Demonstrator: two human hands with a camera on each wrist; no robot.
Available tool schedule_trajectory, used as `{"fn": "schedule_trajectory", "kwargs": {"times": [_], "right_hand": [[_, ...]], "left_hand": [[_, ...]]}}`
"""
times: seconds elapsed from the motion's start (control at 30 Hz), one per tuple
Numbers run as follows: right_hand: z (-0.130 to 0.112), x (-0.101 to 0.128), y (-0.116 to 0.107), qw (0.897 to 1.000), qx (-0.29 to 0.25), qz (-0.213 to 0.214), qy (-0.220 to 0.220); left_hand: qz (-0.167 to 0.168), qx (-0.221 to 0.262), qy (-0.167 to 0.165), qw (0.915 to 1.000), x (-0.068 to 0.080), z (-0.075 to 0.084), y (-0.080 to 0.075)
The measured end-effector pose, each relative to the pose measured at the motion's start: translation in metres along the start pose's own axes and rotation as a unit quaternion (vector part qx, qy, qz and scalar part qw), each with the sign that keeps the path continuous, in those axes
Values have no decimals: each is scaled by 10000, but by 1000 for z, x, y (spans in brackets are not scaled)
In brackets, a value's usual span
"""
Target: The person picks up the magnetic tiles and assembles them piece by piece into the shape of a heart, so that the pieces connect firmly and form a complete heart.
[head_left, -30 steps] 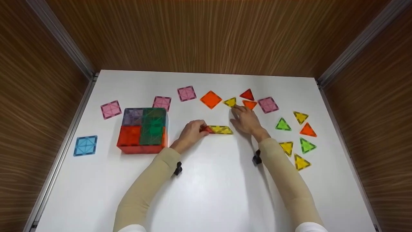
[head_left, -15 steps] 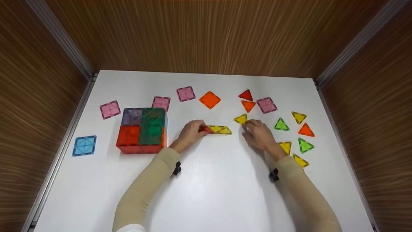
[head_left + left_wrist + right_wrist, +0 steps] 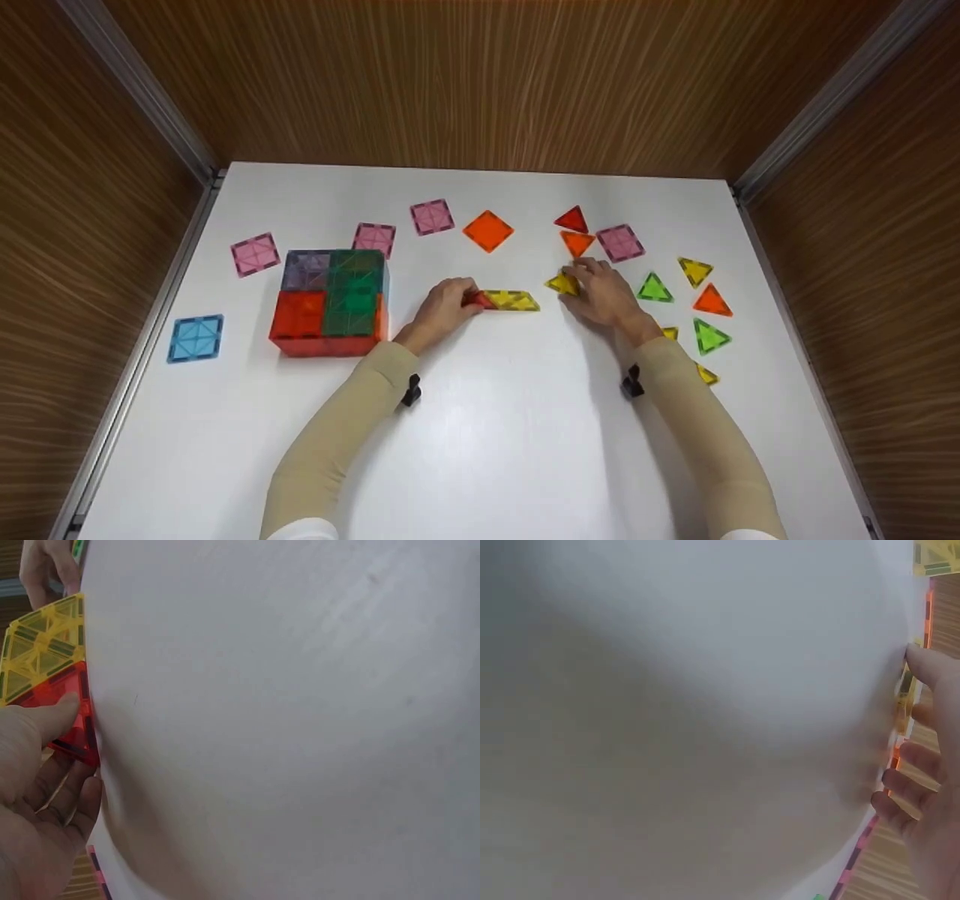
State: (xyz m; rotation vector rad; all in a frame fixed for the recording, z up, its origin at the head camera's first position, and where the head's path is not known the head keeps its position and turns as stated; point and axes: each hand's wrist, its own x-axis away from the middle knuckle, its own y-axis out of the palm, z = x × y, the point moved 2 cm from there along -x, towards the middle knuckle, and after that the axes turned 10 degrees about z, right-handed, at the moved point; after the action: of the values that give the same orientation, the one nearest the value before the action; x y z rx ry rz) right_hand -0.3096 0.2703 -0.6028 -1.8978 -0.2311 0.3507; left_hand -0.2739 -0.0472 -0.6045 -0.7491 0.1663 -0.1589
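My left hand pinches a red triangle magnetic tile, thumb on its face and fingers beneath. Joined to that tile is a row of yellow triangle tiles, pointing right in the head view. To the right of the row, my right hand has thumb and index finger on opposite edges of a separate yellow triangle tile. That tile shows edge-on between the fingers in the right wrist view, its right part covered by the hand. A small gap separates it from the row's end.
At left stands a box of red, green and purple tiles. Pink squares, an orange square and a blue square lie around. Red, orange and green triangles lie behind and right of my right hand.
My right hand has drawn the yellow triangle from beside the orange square toward the row and turned it, now gripping it by its edges. My left hand has stayed on the red triangle.
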Motion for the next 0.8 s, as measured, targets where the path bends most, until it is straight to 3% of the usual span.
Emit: {"fn": "schedule_trajectory", "kwargs": {"times": [0.2, 0.4, 0.6, 0.8], "right_hand": [[-3, -3, -4, 9999, 63, -98, -50], [-15, 17, -9, 9995, -10, 181, -242], [-56, 45, -2, 9940, -288, 211, -1031], [-109, 52, 16, 9807, -211, -63, -1944]], "left_hand": [[39, -36, 104, 9999, 0, -1, -1], [75, 15, 127, 9999, 1, -3, -3], [100, 7, 101, 9999, 3, -7, -5], [117, -48, 246, 9996, 2, -10, -6]]}}
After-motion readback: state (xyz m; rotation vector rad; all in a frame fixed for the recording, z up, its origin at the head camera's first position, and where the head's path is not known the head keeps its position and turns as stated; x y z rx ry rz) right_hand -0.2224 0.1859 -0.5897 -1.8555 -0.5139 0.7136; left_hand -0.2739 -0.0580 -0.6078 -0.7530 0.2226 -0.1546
